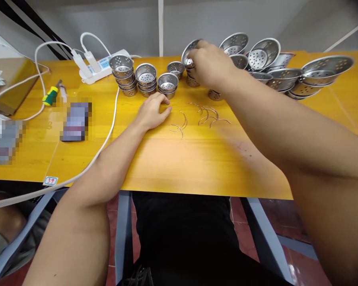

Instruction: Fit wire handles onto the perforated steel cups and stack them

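Observation:
My right hand is at the back of the table, its fingers closed on the rim of a perforated metal cup that tilts above a short stack. My left hand rests on the wood, fingers apart and nothing in them, just in front of a small cup stack. To its left stand two more stacks, a middle one and a taller one. Thin curved wires lie loose between and below my hands. Behind the right forearm are larger tilted cups.
A power strip with white cables stands at the back left. Further left lie a phone and a green-yellow tool. Wide perforated bowls are piled at the right. A person's knee shows at the left edge.

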The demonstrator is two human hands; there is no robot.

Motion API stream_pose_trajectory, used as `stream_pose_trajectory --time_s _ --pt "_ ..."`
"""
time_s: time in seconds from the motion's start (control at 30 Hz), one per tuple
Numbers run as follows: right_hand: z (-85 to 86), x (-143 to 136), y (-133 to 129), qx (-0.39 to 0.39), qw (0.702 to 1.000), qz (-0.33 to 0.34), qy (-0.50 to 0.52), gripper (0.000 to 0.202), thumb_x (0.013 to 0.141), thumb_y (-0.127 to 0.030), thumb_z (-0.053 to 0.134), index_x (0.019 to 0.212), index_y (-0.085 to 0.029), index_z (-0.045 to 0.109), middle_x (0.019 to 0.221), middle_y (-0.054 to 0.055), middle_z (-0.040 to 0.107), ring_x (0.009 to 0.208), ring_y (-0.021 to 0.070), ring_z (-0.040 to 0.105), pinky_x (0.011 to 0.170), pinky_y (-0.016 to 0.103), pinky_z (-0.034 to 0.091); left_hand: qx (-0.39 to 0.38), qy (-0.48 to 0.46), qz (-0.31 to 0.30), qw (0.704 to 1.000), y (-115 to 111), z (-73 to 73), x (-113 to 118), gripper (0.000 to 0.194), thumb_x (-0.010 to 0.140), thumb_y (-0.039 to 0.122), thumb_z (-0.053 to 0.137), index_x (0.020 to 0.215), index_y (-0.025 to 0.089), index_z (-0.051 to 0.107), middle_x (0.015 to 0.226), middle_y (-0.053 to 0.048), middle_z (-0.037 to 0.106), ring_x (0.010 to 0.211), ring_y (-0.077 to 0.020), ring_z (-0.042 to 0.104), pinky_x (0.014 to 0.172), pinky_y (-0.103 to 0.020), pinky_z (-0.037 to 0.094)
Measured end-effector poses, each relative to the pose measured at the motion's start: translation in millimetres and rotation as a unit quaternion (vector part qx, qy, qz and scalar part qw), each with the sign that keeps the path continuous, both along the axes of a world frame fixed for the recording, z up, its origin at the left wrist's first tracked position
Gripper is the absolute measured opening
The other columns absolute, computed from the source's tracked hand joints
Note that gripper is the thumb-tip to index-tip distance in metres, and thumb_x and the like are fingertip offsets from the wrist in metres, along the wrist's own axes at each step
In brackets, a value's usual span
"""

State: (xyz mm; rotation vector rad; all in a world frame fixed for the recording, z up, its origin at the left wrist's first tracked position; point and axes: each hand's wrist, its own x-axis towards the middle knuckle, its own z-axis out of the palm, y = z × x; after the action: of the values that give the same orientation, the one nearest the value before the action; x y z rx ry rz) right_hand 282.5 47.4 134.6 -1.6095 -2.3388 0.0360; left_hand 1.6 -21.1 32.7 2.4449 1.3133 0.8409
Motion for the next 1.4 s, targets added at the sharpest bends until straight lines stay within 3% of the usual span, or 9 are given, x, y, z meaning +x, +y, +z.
stream_pose_trajectory --time_s 0.1,0.27,0.4,0.5,0.63,0.87,1.13,1.3,1.4 --pt "-9.2 3 10 0.004 1.000 0.004 0.016 0.056 0.125 -0.076 0.063 0.111 -0.024 0.078 0.162 0.024 0.075 0.119 0.0347 0.073 0.114 0.062 0.061 0.009 -0.013 -0.007 1.000 -1 0.6 0 0.017 0.107 0.026 0.080 0.124 0.025 0.080 0.142 -0.014 0.088 0.141 -0.0376 0.083 0.133 -0.060 0.068" --pt "7.2 4 -19 0.057 0.993 0.006 0.105 0.049 0.130 -0.066 0.049 0.138 -0.031 0.081 0.172 0.018 0.070 0.137 0.0422 0.070 0.122 0.066 0.055 0.008 -0.036 -0.024 0.999 -3 3.0 -1 0.019 0.115 0.032 0.075 0.133 0.026 0.078 0.149 -0.016 0.083 0.148 -0.0372 0.080 0.140 -0.062 0.065" --pt "20.4 -7 -70 0.060 0.982 0.088 0.158 0.040 0.127 -0.067 0.063 0.130 -0.031 0.081 0.151 0.016 0.082 0.136 0.0402 0.073 0.130 0.064 0.056 0.050 -0.098 -0.016 0.994 -1 0.1 2 0.068 0.118 0.062 0.080 0.173 0.031 0.055 0.178 -0.020 0.067 0.163 -0.0390 0.075 0.142 -0.063 0.064" --pt "5.7 -23 -106 0.016 0.973 0.152 0.174 0.039 0.125 -0.068 0.065 0.125 -0.033 0.083 0.139 0.015 0.086 0.130 0.0410 0.078 0.123 0.064 0.064 0.068 -0.104 -0.026 0.992 -1 0.4 6 0.099 0.114 0.081 0.081 0.189 0.034 0.036 0.195 -0.021 0.052 0.184 -0.0439 0.061 0.155 -0.069 0.052" --pt "-30.6 -30 -131 -0.018 0.965 0.196 0.171 0.047 0.124 -0.076 0.063 0.137 -0.037 0.086 0.144 0.014 0.081 0.129 0.0437 0.079 0.113 0.065 0.069 0.053 -0.055 -0.050 0.996 -6 6.4 8 0.088 0.115 0.082 0.076 0.184 0.037 0.045 0.188 -0.014 0.063 0.188 -0.0420 0.059 0.160 -0.070 0.046" --pt "-49.8 -4 -124 -0.008 0.970 0.187 0.155 0.046 0.118 -0.072 0.077 0.141 -0.034 0.089 0.169 0.017 0.067 0.144 0.0492 0.075 0.123 0.070 0.066 0.022 -0.040 -0.074 0.996 -12 13.2 10 0.080 0.111 0.065 0.087 0.177 0.034 0.054 0.185 -0.016 0.068 0.183 -0.0403 0.062 0.157 -0.063 0.052" --pt "-48.8 -2 -116 -0.011 0.959 0.194 0.204 0.043 0.118 -0.071 0.076 0.143 -0.038 0.088 0.167 0.017 0.073 0.159 0.0525 0.067 0.140 0.080 0.055 0.019 -0.046 -0.086 0.995 -8 13.8 9 0.081 0.113 0.073 0.084 0.178 0.034 0.055 0.185 -0.016 0.067 0.183 -0.0397 0.062 0.157 -0.061 0.052" --pt "-48.3 0 -112 -0.019 0.959 0.176 0.223 0.054 0.112 -0.085 0.078 0.140 -0.041 0.090 0.164 0.017 0.076 0.159 0.0538 0.067 0.140 0.083 0.054 0.018 -0.045 -0.090 0.995 -9 16.0 10 0.080 0.113 0.075 0.084 0.176 0.035 0.056 0.184 -0.017 0.069 0.180 -0.0397 0.065 0.156 -0.062 0.052" --pt "-45.2 2 -110 -0.030 0.959 0.177 0.220 0.073 0.096 -0.102 0.085 0.142 -0.045 0.092 0.161 0.015 0.080 0.161 0.0580 0.066 0.138 0.085 0.053 0.019 -0.050 -0.088 0.995 -8 14.3 10 0.084 0.112 0.080 0.084 0.176 0.034 0.056 0.184 -0.017 0.069 0.179 -0.0392 0.066 0.156 -0.061 0.052"
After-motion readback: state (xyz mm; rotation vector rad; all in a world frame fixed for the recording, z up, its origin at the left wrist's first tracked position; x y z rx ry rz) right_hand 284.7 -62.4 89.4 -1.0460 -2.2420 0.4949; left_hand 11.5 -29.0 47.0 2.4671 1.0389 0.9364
